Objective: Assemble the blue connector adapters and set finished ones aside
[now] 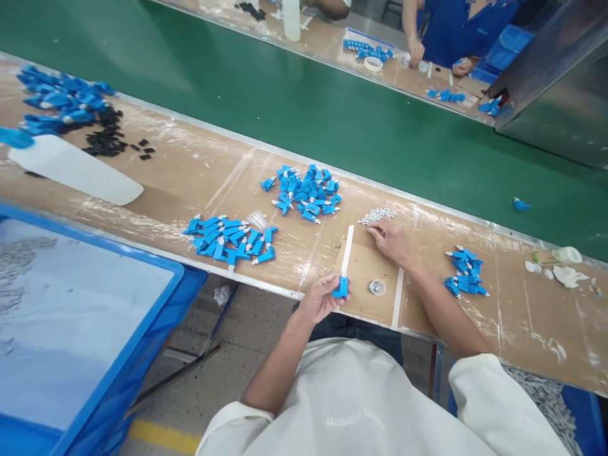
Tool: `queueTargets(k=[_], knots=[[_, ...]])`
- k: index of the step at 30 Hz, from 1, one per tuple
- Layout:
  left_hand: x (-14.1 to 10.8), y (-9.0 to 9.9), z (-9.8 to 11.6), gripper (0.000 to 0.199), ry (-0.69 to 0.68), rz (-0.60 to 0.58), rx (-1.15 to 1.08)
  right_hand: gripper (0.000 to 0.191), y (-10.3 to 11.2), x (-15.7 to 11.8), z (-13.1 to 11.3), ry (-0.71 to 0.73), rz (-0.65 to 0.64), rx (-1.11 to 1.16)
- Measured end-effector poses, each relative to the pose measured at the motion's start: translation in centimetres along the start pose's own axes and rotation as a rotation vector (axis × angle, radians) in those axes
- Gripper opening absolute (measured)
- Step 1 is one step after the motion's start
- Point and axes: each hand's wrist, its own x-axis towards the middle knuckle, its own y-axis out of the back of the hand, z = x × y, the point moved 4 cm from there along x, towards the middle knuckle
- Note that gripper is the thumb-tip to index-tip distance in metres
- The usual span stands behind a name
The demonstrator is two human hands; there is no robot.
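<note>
Left grip (pixel 323 296) pinches blue connector (pixel 341 287); right grip (pixel 390 239) touches silver bits (pixel 376 216).

Held in the left hand (pixel 321 296): a bright blue connector (pixel 341 287) with a white tip. Spread over the tan, tape-glossed bench (pixel 190 171): heaps of the same blue-and-white connectors (pixel 306 192), more in a row (pixel 232 239), another cluster (pixel 466 271) by the right forearm. Under the right hand (pixel 390 238): a scatter of small silver-grey pieces (pixel 376 216). Beyond: a plain deep-green belt (pixel 304 101). At far left: black bits (pixel 105 134) beside a translucent white bottle (pixel 76 168) capped blue. Lower left: a blue crate (pixel 142 354) lined pale grey. Worn: a cream shirt (pixel 361 405).
</note>
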Motion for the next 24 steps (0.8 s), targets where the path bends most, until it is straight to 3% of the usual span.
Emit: queueTargets(k=[6,17,20,24], knots=[[0.2,0.4,-0.5,0.043,-0.016,-0.050,0.041,0.028,-1.3,2.8,-1.6,0.040,-0.139,-0.239],[0.4,0.1,-0.5,0.053,-0.004,-0.104,0.084,0.035,-1.7,4.7,-4.0,0.007,-0.419,-0.527],[0.5,0.0,-0.2,0.052,-0.024,-0.080,0.070,0.027,-0.8,5.2,-4.6,0.010,-0.336,-0.343],[0.5,-0.4,0.4,0.049,-0.074,-0.059,0.046,0.022,1.5,3.7,-4.3,-0.175,-0.210,0.432]])
